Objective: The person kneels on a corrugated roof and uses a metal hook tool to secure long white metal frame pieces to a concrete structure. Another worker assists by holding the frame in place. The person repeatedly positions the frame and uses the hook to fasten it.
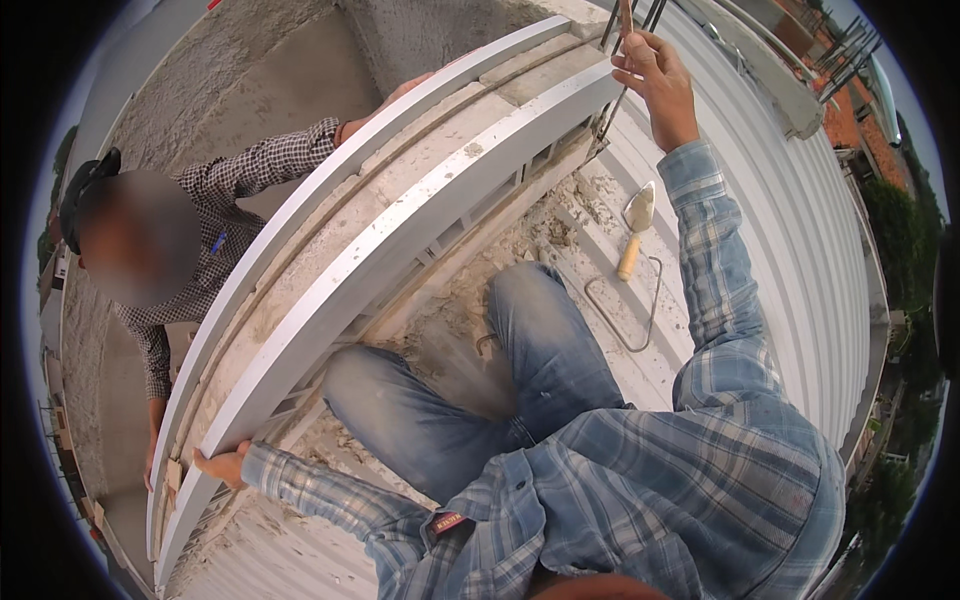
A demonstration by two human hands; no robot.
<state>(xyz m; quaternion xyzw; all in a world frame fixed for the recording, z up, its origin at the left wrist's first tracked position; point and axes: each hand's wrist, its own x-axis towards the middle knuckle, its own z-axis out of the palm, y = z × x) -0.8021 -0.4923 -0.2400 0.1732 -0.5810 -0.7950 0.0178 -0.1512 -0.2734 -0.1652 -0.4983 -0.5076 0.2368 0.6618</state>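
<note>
Two long pale metal bars run along the two sides of a wall top, with rough mortar (315,240) between them. My left hand (222,466) is closed around the lower left end of the near bar (330,275). At the far upper end, my raised right hand (660,85) pinches a thin reddish-brown strip (627,18), close to dark steel rods (652,22). Across the wall, a co-worker in a checked shirt (255,160) has one hand (400,90) at the far bar (290,215) and the other arm lowered near its lower end.
A trowel (630,245) with a yellowish handle lies on the corrugated metal roof (790,260) to my right. Next to it is a bent metal rod (645,330). Mortar crumbs (565,225) are scattered by the wall's foot. My bent knees (545,300) are close to the wall.
</note>
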